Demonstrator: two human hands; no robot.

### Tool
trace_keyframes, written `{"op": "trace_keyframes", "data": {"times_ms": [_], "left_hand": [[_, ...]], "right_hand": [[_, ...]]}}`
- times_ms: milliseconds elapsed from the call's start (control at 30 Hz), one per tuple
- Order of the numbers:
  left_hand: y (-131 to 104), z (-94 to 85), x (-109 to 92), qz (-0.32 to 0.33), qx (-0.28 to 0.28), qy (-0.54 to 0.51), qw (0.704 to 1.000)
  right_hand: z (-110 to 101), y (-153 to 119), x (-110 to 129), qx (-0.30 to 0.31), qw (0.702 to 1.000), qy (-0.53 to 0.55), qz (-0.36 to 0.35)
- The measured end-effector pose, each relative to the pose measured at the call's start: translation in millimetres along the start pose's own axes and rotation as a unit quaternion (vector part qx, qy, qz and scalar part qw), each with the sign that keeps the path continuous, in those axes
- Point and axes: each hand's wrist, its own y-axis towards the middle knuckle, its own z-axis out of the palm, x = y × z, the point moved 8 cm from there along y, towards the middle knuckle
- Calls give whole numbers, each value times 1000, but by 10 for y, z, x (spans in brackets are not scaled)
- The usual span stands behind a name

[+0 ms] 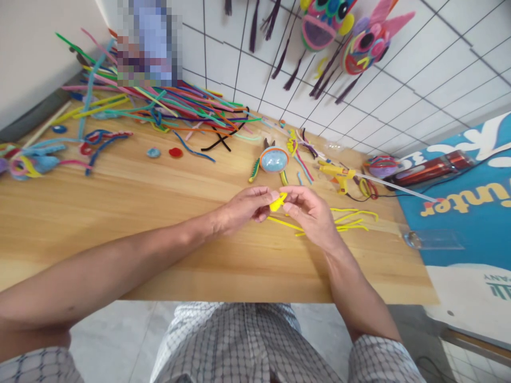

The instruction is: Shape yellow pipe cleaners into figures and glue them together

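both hands (285,207) pinch a small yellow piece (276,204) over the table

clock directions run from the hands, with twelve toward the wall. the wood table (159,239) spreads beneath everything. the white gridded wall (223,58) rises beyond it, two colourful masks (319,26) hanging at one. a blue printed board (443,213) lies at three. a heap (175,109) of many-coloured stems sprawls between ten and eleven.

the left hand (255,205) is closed, thumb and fingers gripping the yellow piece from nine. the right hand (307,210) grips it from three, fingertips on its other side.

a red cylinder (435,169) rests between two and three. nearer, at two, the yellow glue gun (339,175) lies with a long clear stick (391,185) at its back. a blue oval (274,159) with an orange rim sits at twelve, just beyond the fingers. loose yellow stems (353,227) lie at three to four, some partly hidden by the right hand. the yellow piece, smallest, is held between both hands' fingertips.
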Motion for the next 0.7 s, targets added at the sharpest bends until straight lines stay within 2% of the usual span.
{"op": "trace_keyframes", "data": {"times_ms": [100,200,367,467,567,700], "left_hand": [[-30,40,17,-22,16,-17,999],[-36,35,22,-19,8,-6,1000],[6,-117,-60,71,-65,78,992],[-1,-117,-116,113,-62,160,979],[-68,-50,-199,165,-51,260,950],[-178,37,-290,263,-60,387,882]], "right_hand": [[16,-3,-4,5,1000,2,-5],[17,1,-9,2,1000,11,1],[4,22,-53,-25,999,16,27],[5,31,-77,-39,999,2,36],[6,34,-95,-47,998,-4,45],[-7,29,-136,-69,996,11,61]]}}
